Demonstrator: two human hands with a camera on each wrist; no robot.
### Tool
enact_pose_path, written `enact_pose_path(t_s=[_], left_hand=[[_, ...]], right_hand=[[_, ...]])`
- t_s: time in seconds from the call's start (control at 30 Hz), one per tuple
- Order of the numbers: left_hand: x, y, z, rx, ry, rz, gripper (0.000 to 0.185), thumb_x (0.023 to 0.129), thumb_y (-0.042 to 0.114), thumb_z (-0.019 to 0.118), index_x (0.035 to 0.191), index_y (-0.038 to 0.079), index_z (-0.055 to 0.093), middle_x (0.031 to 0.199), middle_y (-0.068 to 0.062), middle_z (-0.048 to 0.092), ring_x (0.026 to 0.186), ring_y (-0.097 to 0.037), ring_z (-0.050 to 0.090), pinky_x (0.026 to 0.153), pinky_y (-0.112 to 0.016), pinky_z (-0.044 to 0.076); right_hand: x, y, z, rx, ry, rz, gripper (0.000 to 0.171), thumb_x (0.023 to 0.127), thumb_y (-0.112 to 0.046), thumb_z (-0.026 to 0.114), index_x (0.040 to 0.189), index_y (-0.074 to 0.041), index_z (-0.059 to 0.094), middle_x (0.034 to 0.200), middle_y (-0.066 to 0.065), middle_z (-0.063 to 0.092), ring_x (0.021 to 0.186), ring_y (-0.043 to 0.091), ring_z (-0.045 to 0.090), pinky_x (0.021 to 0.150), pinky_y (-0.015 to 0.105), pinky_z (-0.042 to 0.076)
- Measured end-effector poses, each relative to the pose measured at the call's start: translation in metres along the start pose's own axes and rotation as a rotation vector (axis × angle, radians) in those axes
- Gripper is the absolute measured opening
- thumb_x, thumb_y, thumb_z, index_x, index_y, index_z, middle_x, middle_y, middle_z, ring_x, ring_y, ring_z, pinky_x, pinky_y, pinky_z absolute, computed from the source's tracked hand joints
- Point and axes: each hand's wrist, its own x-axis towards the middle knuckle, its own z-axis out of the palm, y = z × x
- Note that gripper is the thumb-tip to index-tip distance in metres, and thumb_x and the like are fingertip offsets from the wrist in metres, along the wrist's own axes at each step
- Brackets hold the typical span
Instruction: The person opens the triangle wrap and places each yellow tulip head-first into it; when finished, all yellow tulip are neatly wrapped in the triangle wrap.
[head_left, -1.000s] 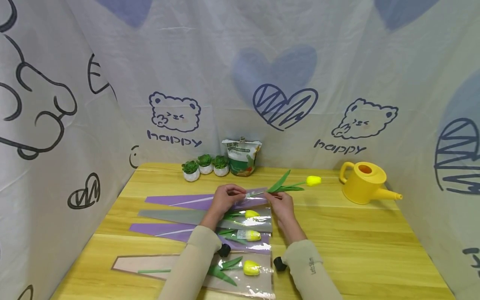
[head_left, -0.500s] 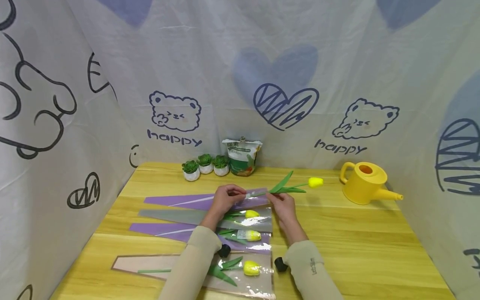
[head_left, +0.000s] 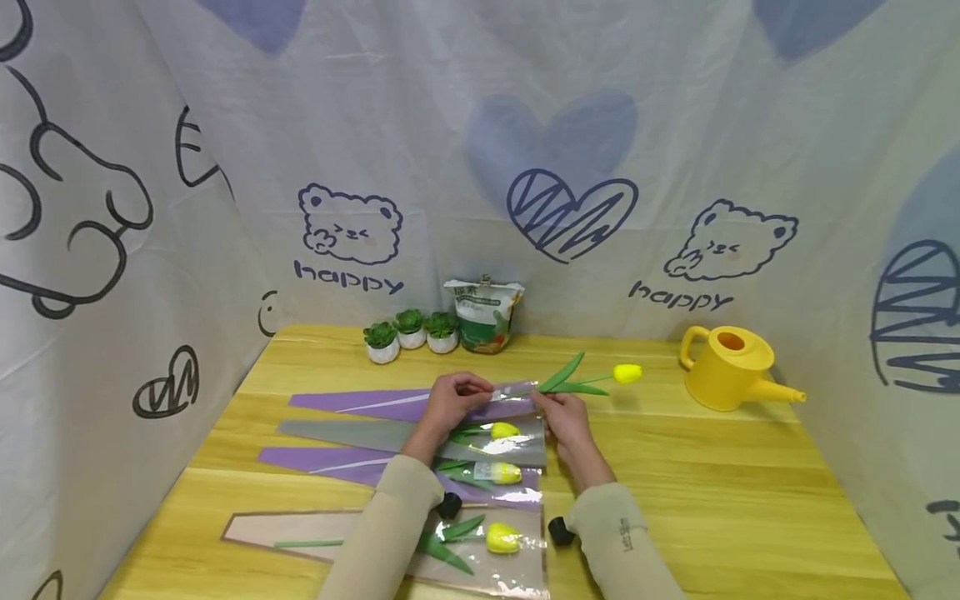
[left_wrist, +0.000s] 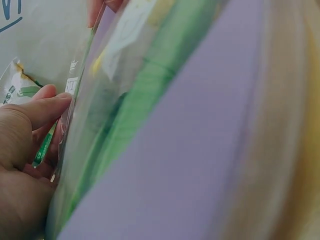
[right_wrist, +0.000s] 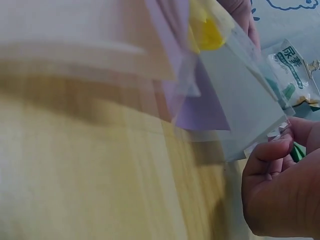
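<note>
In the head view, an artificial yellow tulip (head_left: pixel 627 373) with green leaves points right, its stem end lying at the mouth of the farthest purple flower sleeve (head_left: pixel 397 406). My right hand (head_left: pixel 567 421) pinches the tulip below its leaves, right at that opening. Thumb and finger of my left hand (head_left: pixel 453 406) pinch the sleeve's clear film further left; the left wrist view has this left hand (left_wrist: pixel 25 135) at the film's edge. In the right wrist view, the right hand (right_wrist: pixel 285 185) has its fingertips at a clear plastic edge, with green showing behind them.
Nearer lie a grey sleeve (head_left: pixel 337 433), another purple sleeve (head_left: pixel 315 463) and a pale pink sleeve (head_left: pixel 262 529), each with a yellow tulip inside. Three small potted succulents (head_left: pixel 411 329) and a clipped bag (head_left: pixel 483 317) stand behind. A yellow watering can (head_left: pixel 727 375) is at right.
The tulip and right hand shifted slightly right, then came back left and a little lower, the leaves dropping toward the sleeve mouth. The left hand stays nearly in place.
</note>
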Motion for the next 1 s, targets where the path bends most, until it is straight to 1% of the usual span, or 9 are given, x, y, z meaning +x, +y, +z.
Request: enact_pose_path(t_s=[0.13,0.23,0.4,0.6,0.83,1.0], left_hand=[[-0.0023,-0.0018,0.0016,0.026,0.000,0.000,0.011,0.088,0.001,0.080,0.099,-0.002,0.079,0.097,-0.019,0.078,0.076,-0.008,0.066,0.068,-0.020,0.052],[-0.0034,-0.0032,0.0031,0.038,-0.001,0.001,0.011,0.087,0.000,0.080,0.098,-0.002,0.079,0.095,-0.021,0.077,0.077,-0.010,0.068,0.068,-0.020,0.052],[-0.0029,-0.0047,0.0041,0.073,-0.002,0.003,0.009,0.087,0.002,0.082,0.096,0.000,0.080,0.094,-0.017,0.078,0.078,-0.013,0.070,0.069,-0.021,0.052],[-0.0031,-0.0033,0.0038,0.105,-0.007,0.009,0.008,0.087,0.003,0.082,0.095,0.002,0.080,0.092,-0.013,0.079,0.077,-0.010,0.071,0.071,-0.021,0.054],[-0.0031,-0.0045,0.0034,0.109,-0.011,0.012,0.008,0.086,0.003,0.082,0.093,0.002,0.080,0.090,-0.011,0.079,0.075,-0.007,0.069,0.071,-0.021,0.054],[-0.0028,-0.0066,0.0033,0.105,-0.012,0.024,0.008,0.086,0.003,0.082,0.094,0.001,0.079,0.091,-0.013,0.079,0.076,-0.008,0.070,0.072,-0.021,0.055]], right_hand=[[0.0000,0.0051,-0.0001,-0.009,-0.007,0.028,0.030,0.100,-0.023,0.069,0.110,0.005,0.070,0.063,-0.005,0.049,0.053,0.007,0.042,0.047,0.020,0.038],[0.0000,0.0086,0.0004,0.006,-0.002,0.033,0.029,0.100,-0.019,0.068,0.112,0.008,0.070,0.062,-0.005,0.050,0.051,0.006,0.042,0.045,0.019,0.038],[-0.0008,0.0105,0.0008,0.021,0.014,0.010,0.029,0.099,-0.013,0.068,0.116,0.010,0.071,0.066,-0.002,0.057,0.051,0.004,0.043,0.044,0.017,0.038],[-0.0019,0.0097,0.0015,0.016,0.028,0.002,0.029,0.098,-0.012,0.068,0.118,0.009,0.071,0.069,-0.001,0.059,0.051,0.004,0.044,0.044,0.016,0.039],[-0.0013,0.0104,0.0018,0.025,0.028,0.008,0.031,0.099,-0.012,0.068,0.121,0.010,0.069,0.072,-0.001,0.060,0.052,0.003,0.045,0.043,0.016,0.040],[-0.0006,0.0068,-0.0033,0.031,0.010,0.014,0.030,0.100,-0.012,0.067,0.122,0.008,0.068,0.077,0.002,0.061,0.057,0.006,0.048,0.048,0.017,0.043]])
